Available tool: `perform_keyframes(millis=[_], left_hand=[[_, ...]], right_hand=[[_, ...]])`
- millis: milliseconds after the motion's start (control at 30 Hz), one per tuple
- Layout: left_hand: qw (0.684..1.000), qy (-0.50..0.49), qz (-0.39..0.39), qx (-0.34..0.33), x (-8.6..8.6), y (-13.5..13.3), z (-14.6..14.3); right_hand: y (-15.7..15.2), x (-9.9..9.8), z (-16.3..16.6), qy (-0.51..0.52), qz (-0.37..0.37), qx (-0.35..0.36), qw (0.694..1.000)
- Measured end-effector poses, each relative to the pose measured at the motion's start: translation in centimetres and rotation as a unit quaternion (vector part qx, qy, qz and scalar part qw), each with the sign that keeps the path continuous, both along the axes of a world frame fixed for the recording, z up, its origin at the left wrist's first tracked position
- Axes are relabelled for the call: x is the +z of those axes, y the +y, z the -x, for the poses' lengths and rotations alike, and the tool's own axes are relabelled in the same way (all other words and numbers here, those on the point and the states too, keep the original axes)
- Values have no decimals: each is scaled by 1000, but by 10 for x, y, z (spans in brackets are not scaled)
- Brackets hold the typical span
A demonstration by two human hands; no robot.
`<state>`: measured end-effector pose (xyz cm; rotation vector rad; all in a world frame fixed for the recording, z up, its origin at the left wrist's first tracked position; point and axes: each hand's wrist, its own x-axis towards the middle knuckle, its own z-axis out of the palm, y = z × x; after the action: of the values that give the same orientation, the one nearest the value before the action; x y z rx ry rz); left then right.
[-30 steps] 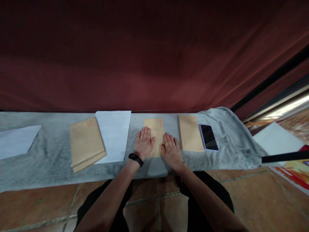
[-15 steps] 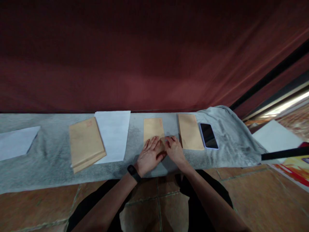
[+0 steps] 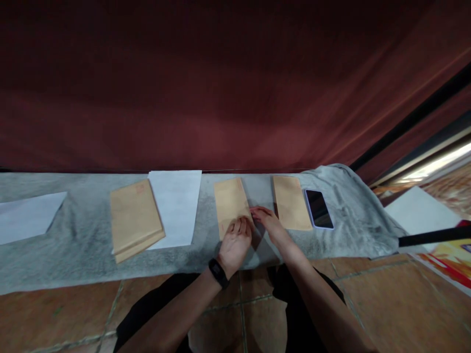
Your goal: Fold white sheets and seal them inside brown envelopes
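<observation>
A brown paper envelope lies slightly tilted on the grey cloth in front of me, with small red print near its lower left corner. My left hand, a black band on its wrist, is at the lower right part of this envelope. Its fingers are bent together at the paper's edge, and the thumb is hidden. Just right of that edge is my right hand, its fingers stretched to the left with the tips at the envelope's side. Beside it lies another brown envelope or stack of envelopes.
A phone lies face up at the right. Left of me, a stack of larger brown envelopes overlaps white paper sheets. More white paper is at far left. The grey cloth ends at a dark red hanging fabric.
The middle envelope has turned: its red print, at the upper right before, now shows at the lower left. My left hand has gone from lying flat to curled at the envelope's right edge.
</observation>
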<state>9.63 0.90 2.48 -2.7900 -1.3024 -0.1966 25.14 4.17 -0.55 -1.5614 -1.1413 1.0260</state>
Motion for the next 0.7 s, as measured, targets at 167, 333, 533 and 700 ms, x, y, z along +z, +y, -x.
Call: perform_keyframes(millis=[167,333,533,700], left_hand=[[990,-132,-8,44,32,20,21],[798,-563,37,212,58,54,53],[505,-772,295,248,44,49,49],[470,-727,421,272,19,32,43]], right_hand=[[-3,19,8,204,27,5,979],[-8,30,13,274,63,63,958],[-13,35,29,333,71,111,934],[-13,33,26,306,72,58,947]])
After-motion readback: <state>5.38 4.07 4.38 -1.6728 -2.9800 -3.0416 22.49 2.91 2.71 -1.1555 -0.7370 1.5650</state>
